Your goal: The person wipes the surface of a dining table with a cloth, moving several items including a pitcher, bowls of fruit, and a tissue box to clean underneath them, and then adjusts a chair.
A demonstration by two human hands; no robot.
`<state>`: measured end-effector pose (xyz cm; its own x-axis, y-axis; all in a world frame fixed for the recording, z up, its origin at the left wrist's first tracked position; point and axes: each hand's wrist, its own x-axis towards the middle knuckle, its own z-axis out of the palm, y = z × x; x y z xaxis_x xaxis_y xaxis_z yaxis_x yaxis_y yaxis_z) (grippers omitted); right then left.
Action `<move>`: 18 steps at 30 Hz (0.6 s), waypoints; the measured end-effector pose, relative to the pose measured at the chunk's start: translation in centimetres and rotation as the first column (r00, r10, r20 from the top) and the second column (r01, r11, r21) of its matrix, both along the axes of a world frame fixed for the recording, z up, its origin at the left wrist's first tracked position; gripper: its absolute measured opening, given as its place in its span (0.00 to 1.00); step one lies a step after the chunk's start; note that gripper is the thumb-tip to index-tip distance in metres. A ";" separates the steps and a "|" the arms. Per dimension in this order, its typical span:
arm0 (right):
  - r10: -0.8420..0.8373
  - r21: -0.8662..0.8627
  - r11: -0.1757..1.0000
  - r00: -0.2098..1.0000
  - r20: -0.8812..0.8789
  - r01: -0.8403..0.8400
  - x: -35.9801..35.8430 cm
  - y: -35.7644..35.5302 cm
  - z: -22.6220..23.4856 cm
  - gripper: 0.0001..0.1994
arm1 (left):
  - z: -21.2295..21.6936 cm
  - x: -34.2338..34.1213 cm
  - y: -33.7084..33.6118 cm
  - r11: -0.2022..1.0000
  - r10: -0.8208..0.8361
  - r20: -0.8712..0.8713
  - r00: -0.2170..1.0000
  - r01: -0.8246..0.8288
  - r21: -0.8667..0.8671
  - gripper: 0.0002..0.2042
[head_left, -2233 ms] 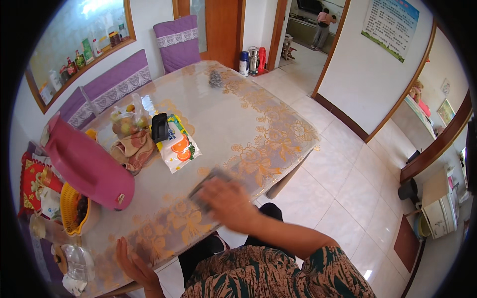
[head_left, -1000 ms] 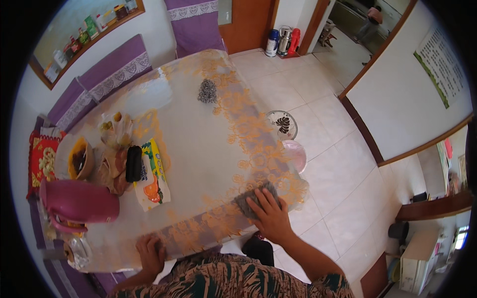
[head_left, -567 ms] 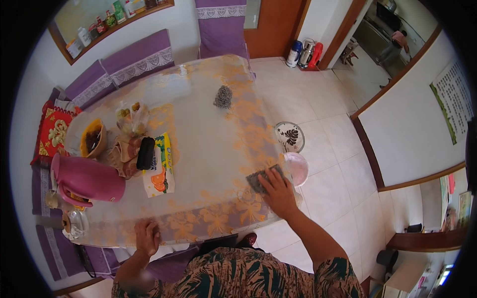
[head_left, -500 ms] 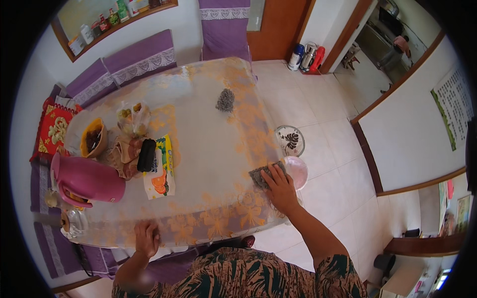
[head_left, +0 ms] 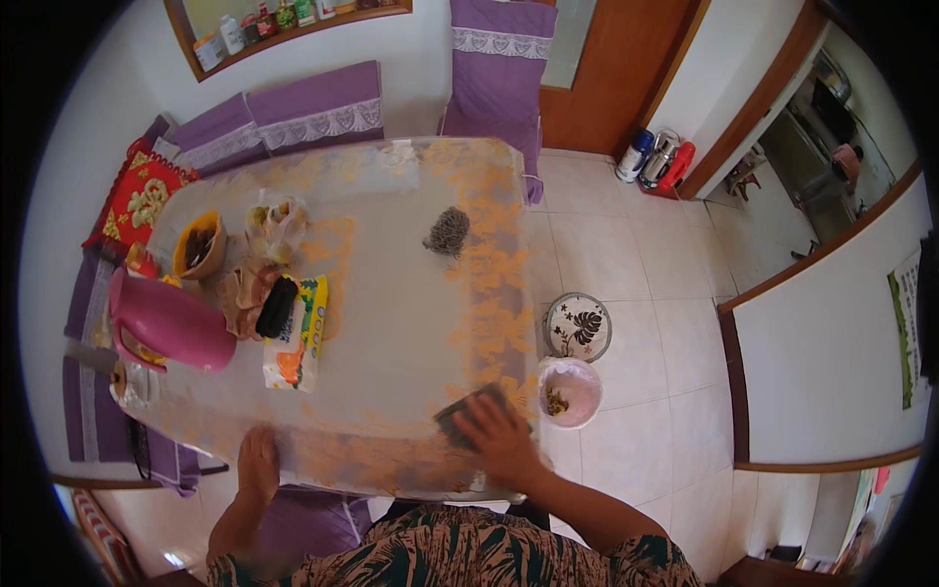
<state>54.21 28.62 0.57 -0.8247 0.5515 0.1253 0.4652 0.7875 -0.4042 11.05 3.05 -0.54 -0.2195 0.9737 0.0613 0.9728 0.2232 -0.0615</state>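
Hands: my right hand [head_left: 501,437] presses flat on the cloth [head_left: 471,416], now slid to the counter [head_left: 391,293] corner by the bin [head_left: 570,391], while my left hand [head_left: 258,462] stays braced, empty.

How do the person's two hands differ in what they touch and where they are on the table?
The right hand presses on a dark cloth near the table's right corner; the left hand lies flat on the bare tablecloth, holding nothing. The right hand reaches further onto the table, close to the pink bin; the left hand stays at the near edge. Both rest palm down on the table.
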 end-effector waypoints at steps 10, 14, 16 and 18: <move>0.466 0.085 0.884 0.883 -0.056 -0.461 4.2 3.6 -1.2 0.28 | 1.5 31.0 4.4 0.910 0.207 0.489 0.847 -0.350 0.221 0.26; 0.444 0.175 0.889 0.889 -0.114 -0.422 2.9 6.0 -1.2 0.27 | 3.5 38.2 5.5 0.911 0.132 0.646 0.752 -0.349 0.219 0.25; 0.406 0.118 0.911 0.909 -0.093 -0.395 2.0 6.9 -1.2 0.26 | 3.5 40.0 6.5 0.904 0.128 0.711 0.692 -0.376 0.203 0.24; 0.393 0.027 0.919 0.912 -0.119 -0.393 1.1 7.0 -1.1 0.26 | 2.8 41.1 7.6 0.889 0.071 0.721 0.689 -0.372 0.268 0.24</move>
